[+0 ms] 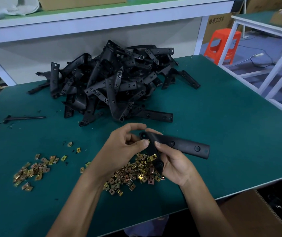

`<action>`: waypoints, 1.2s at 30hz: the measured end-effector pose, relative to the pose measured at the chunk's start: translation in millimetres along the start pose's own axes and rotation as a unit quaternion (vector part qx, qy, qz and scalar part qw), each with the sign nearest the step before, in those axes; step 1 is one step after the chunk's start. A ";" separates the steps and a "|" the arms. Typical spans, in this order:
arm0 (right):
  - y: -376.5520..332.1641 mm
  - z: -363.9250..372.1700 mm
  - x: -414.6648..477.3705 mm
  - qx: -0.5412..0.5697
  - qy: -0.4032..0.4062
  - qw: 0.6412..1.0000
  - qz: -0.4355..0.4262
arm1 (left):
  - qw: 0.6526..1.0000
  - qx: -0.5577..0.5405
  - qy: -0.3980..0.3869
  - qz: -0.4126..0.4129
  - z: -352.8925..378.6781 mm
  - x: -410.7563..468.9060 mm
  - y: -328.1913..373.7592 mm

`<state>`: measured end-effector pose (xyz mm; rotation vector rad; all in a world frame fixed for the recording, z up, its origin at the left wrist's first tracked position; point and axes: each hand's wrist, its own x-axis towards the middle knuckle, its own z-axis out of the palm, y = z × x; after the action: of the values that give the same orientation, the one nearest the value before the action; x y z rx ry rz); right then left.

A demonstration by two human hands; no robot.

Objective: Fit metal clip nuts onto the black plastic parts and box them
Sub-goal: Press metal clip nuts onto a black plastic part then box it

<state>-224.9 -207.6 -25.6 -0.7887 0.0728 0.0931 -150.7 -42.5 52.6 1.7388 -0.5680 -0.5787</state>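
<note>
We record dim, cool, diffuse light, its source out of view. Soft shadows sit beneath the left hand [124, 147] and right hand [174, 166]. Beyond the hands, the black parts pile [116, 82] merges into near-solid dark. Far right of the hands, white frame rails [281, 65] bow and smear; detail is slightly soft throughout

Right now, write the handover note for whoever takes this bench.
Left hand: pinches a nut at the part's bend.
Right hand: grips the part.
Loose nuts lie under the hands, with more further left. The part pile is behind, the box near right.
Done: cannot tell, the box's inside is hidden.
Left: seat this nut, box the part, work through the pile.
</note>
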 end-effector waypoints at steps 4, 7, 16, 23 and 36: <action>2.0 14.5 -7.8 0.027 0.025 0.999 -0.028 | 0.999 -0.003 0.041 0.008 8.1 -3.5 -7.2; 3.9 17.6 -27.5 0.025 0.065 0.996 -0.048 | 0.999 0.027 0.032 0.000 12.8 -4.5 -14.2; -37.3 -42.1 -194.1 0.246 0.361 0.864 -0.250 | 0.996 0.079 -0.047 -0.007 29.5 19.0 -53.1; -47.8 -69.2 -271.7 0.345 0.514 0.711 -0.334 | 0.993 0.102 -0.066 0.006 40.8 23.0 -52.6; -67.6 -20.7 -19.8 -0.589 0.286 0.745 -0.131 | 0.998 0.039 0.002 -0.053 15.5 -28.3 -18.9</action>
<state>-237.7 -270.9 9.5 -2.0859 0.5243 -0.4324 -180.7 -31.4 33.3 1.8525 -0.5033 -0.6345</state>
